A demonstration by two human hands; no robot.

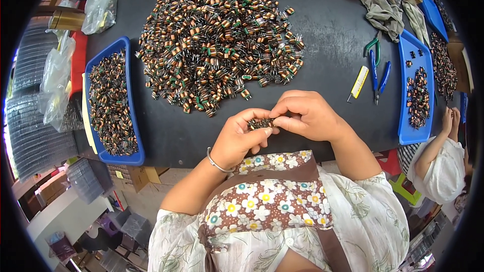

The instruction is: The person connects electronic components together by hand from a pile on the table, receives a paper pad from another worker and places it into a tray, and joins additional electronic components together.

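Observation:
My left hand [237, 138] is curled round a small handful of wire-wound coils [257, 124], copper-coloured with dark parts, just over the front edge of the table. Against them, the thumb and fingertips of my right hand [308, 116] are pinched together at the handful's right end. It looks as though one coil is between those fingertips, though they mostly cover it. Beyond both hands rises a big heap of the same coils [217, 45], with copper windings, green or black pieces and thin metal pins.
A blue tray [140, 146] full of coils stands at left; another blue tray [405, 95] holds fewer at right. Between it and the heap lie blue-handled pliers [376, 83], a green-handled tool [372, 45] and a yellow-handled tool [358, 83]. A co-worker's arm [436, 141] shows at far right.

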